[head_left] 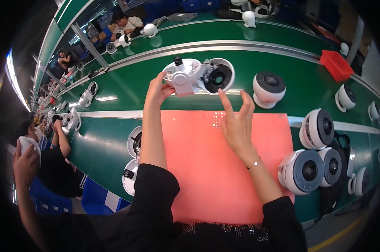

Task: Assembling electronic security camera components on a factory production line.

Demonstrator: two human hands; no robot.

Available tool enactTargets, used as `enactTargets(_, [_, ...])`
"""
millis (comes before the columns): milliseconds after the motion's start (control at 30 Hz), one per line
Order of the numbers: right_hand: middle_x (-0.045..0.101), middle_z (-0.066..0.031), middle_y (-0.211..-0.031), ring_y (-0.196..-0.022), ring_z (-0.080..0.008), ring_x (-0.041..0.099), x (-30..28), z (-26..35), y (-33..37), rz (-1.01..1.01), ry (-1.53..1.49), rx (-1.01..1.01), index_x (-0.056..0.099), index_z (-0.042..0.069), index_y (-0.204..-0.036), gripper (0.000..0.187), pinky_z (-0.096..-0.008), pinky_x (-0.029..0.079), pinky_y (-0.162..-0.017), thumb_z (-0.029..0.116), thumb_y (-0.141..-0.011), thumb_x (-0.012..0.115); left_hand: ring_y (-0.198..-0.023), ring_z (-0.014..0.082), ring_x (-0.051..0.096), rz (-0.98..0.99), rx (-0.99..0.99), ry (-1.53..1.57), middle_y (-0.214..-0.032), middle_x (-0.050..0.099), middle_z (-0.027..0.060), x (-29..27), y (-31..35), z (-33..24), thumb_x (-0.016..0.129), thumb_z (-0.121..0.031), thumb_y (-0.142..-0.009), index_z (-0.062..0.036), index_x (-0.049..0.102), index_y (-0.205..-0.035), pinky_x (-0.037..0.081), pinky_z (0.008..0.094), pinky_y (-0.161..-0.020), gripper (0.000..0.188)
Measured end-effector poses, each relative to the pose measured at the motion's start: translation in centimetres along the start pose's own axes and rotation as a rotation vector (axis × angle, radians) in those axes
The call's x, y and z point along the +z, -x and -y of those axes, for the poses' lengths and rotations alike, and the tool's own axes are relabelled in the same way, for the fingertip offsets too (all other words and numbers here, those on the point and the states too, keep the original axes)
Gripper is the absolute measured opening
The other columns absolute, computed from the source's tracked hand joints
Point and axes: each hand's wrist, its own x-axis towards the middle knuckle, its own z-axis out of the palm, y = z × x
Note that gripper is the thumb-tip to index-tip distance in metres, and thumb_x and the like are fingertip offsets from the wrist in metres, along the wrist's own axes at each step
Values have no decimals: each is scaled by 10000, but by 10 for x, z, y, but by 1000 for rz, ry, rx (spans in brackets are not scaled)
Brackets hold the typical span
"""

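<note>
From here the unit (181, 79), upper ctr of frame, looks light & stiff but prob. fragile round its wires (207, 64), so best gripped by the shell (184, 88), as the L hand (155, 90) does, R hand (239, 124) half-open, empty, fingertip by the rim (233, 75), contact unclear.

I see a green tabletop (101, 155) with a pink mat (223, 180) lying flat on it. To the mat's left I make out two open white shells (130, 187), partly hidden. Three rounded white devices (301, 172) with dark round faces cluster by the mat's right edge. Past a pale strip (110, 114), I see a second green surface (129, 94) carrying a white device with a grey face (269, 89), others (345, 98) farther right, and, near its far edge, a red bin (330, 70).
</note>
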Motion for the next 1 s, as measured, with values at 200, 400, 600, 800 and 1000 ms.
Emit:
enactTargets(200, [232,-164,-1247,-1161,-437,238,-34,-7,35,-88,135,8,551,134,-1120,550,-474,374,-910,-127,-636,540,-685,237,624,198,-53,-117,-811,604,186,20,38,15,440,-370,-848,-24,500,-1094,532,307,-603,429])
enactTargets(400, [379,-151,-1176,-1127,-408,341,-71,-16,67,-278,-12,-244,561,87,-784,280,-468,366,-912,-93,-576,615,-772,139,618,369,-175,-151,-890,632,51,14,46,24,492,-369,-841,-74,604,-988,530,354,-667,348])
enactTargets(600, [542,-205,-1029,-964,-377,570,-125,8,94,186,-595,-222,377,7,-946,405,-455,478,-805,-80,-648,638,-983,115,523,1005,-155,-361,-1056,580,63,30,71,55,539,-209,-854,2,560,-1098,418,247,-853,323])
enactTargets(800, [537,-109,-1035,-964,-123,520,-123,28,101,605,-1252,675,346,-11,-1149,429,-246,434,-802,127,-833,601,-722,63,512,1854,-145,-520,-798,593,8,67,109,109,549,-214,-851,15,614,-922,426,242,-640,248])
enactTargets(1000, [539,-91,-1070,-974,-122,524,-91,18,120,714,-1331,944,389,-11,-1173,354,-233,427,-820,187,-900,494,-704,111,579,1454,-73,-542,-798,617,31,41,131,127,504,-238,-832,-30,632,-928,475,246,-614,263])
